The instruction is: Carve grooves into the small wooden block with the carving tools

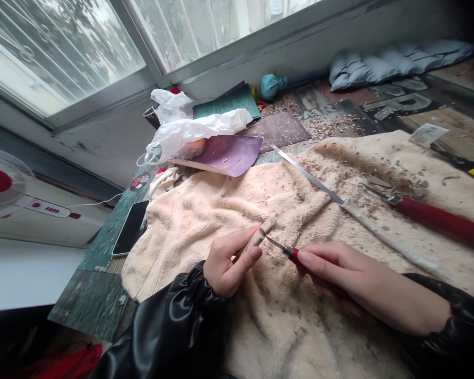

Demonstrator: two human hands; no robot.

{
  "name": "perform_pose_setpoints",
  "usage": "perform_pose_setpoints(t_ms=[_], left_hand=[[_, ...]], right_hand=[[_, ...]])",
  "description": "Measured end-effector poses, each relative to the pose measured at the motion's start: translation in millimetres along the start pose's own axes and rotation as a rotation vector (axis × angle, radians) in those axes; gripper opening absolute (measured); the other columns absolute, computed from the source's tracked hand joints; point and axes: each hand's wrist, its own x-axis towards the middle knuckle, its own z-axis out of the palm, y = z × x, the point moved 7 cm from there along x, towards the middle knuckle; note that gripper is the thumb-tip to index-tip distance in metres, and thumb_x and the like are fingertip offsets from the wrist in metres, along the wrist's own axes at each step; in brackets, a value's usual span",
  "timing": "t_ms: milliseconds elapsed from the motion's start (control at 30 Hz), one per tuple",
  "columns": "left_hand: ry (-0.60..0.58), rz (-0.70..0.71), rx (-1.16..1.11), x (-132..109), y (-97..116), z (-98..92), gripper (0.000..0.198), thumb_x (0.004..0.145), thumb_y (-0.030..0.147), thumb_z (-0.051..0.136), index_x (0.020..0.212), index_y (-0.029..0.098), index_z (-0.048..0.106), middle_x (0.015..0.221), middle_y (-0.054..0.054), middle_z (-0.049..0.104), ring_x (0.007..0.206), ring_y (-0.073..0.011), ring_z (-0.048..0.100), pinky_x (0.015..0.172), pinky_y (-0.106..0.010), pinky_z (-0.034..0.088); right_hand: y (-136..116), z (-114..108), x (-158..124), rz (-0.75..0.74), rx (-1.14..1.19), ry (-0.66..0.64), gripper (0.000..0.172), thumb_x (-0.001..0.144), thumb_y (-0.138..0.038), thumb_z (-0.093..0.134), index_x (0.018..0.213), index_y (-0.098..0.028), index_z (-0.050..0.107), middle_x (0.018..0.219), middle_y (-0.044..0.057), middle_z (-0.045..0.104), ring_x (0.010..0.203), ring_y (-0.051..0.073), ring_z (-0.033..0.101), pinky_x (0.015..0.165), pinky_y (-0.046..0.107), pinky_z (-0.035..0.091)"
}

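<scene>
My left hand (231,260) is closed round a small pale wooden piece (256,239), whose end sticks out up and to the right. A carving knife with a red handle (295,255) is in my right hand (339,268); its thin blade reaches left to the wooden piece, at or very near its surface. Both hands are over a cream fleece cloth (201,205) strewn with wood shavings. A long, narrow metal blade with a pale wrapped grip (379,231) lies on the cloth beyond my right hand. Another red-handled tool (438,218) rests at the right.
A phone (130,229) lies on the table's left side. Behind the cloth are a purple sheet (237,155), white plastic bags (205,126), a green mat (229,105) and a blue object (272,87). A white fan (8,181) stands left, beside the window.
</scene>
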Motion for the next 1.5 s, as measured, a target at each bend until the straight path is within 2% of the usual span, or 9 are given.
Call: perform_pose_setpoints(t_ms=[133, 267, 367, 533, 800, 967, 1133, 1300, 1500], left_hand=[[0.011, -0.017, 0.045, 1, -2, 0.7, 0.043, 0.092, 0.040, 0.044, 0.120, 0.011, 0.062, 0.097, -0.011, 0.070, 0.084, -0.0204, 0.064, 0.076, -0.031, 0.050], [0.074, 0.072, 0.186, 0, 0, -2.1, 0.045, 0.088, 0.040, 0.050, 0.119, 0.008, 0.062, 0.084, -0.010, 0.068, 0.072, -0.0174, 0.063, 0.066, -0.028, 0.051], [0.099, 0.129, 0.276, -1, 4, -3.1, 0.046, 0.087, 0.038, 0.054, 0.120, 0.006, 0.060, 0.084, -0.010, 0.066, 0.070, -0.0159, 0.062, 0.064, -0.026, 0.052], [0.054, 0.175, 0.278, -1, 9, -1.1, 0.045, 0.087, 0.033, 0.054, 0.120, 0.002, 0.059, 0.082, -0.011, 0.064, 0.069, -0.0156, 0.062, 0.063, -0.025, 0.053], [0.047, 0.157, 0.216, -2, 9, -1.1, 0.045, 0.086, 0.032, 0.054, 0.120, 0.003, 0.059, 0.080, -0.010, 0.063, 0.068, -0.0152, 0.061, 0.062, -0.025, 0.051], [0.008, 0.206, 0.184, -3, 6, 1.3, 0.046, 0.086, 0.032, 0.053, 0.124, 0.007, 0.057, 0.084, -0.009, 0.062, 0.070, -0.0155, 0.061, 0.062, -0.026, 0.050], [-0.045, 0.268, 0.210, -2, 10, 3.6, 0.048, 0.088, 0.036, 0.050, 0.125, 0.006, 0.056, 0.079, -0.008, 0.061, 0.065, -0.0148, 0.058, 0.058, -0.025, 0.048], [0.049, 0.264, 0.304, -1, 17, -0.7, 0.049, 0.088, 0.036, 0.052, 0.124, 0.003, 0.056, 0.082, -0.010, 0.062, 0.067, -0.0150, 0.060, 0.061, -0.024, 0.051], [0.105, 0.132, 0.317, 1, 15, -7.8, 0.050, 0.089, 0.038, 0.051, 0.122, 0.001, 0.057, 0.089, -0.014, 0.066, 0.077, -0.0182, 0.065, 0.071, -0.027, 0.053]], right_hand=[[-11, -5, -2, -0.151, -0.193, 0.155, 0.044, 0.090, -0.056, 0.036, 0.066, -0.020, 0.046, 0.062, -0.003, 0.048, 0.058, 0.012, 0.046, 0.054, 0.024, 0.038], [-10, -3, -2, -0.164, -0.239, 0.186, 0.044, 0.091, -0.054, 0.032, 0.071, -0.021, 0.051, 0.074, 0.000, 0.060, 0.071, 0.016, 0.054, 0.067, 0.027, 0.040], [-8, -2, 1, -0.141, -0.226, 0.190, 0.043, 0.091, -0.053, 0.033, 0.066, -0.021, 0.047, 0.064, -0.001, 0.056, 0.061, 0.014, 0.051, 0.058, 0.025, 0.039], [0, 6, 4, -0.046, -0.089, 0.083, 0.043, 0.091, -0.055, 0.033, 0.064, -0.021, 0.038, 0.047, -0.006, 0.037, 0.038, 0.008, 0.034, 0.036, 0.022, 0.028], [10, 13, 4, 0.040, 0.019, 0.004, 0.049, 0.087, -0.063, 0.033, 0.064, -0.021, 0.036, 0.050, -0.007, 0.037, 0.037, 0.005, 0.032, 0.033, 0.018, 0.025], [10, 10, 0, 0.105, 0.063, -0.061, 0.048, 0.083, -0.064, 0.039, 0.065, -0.020, 0.039, 0.050, -0.007, 0.038, 0.035, 0.005, 0.030, 0.033, 0.019, 0.024], [-8, -13, -10, -0.096, -0.193, 0.133, 0.044, 0.083, -0.059, 0.044, 0.062, -0.021, 0.049, 0.061, 0.000, 0.057, 0.055, 0.014, 0.053, 0.051, 0.025, 0.042], [-12, -18, -11, -0.165, -0.344, 0.199, 0.042, 0.088, -0.055, 0.040, 0.067, -0.022, 0.057, 0.070, 0.003, 0.065, 0.074, 0.021, 0.060, 0.063, 0.029, 0.044], [-16, -10, -8, -0.166, -0.357, 0.218, 0.042, 0.091, -0.052, 0.036, 0.071, -0.020, 0.056, 0.069, 0.001, 0.063, 0.066, 0.018, 0.056, 0.062, 0.029, 0.041]])
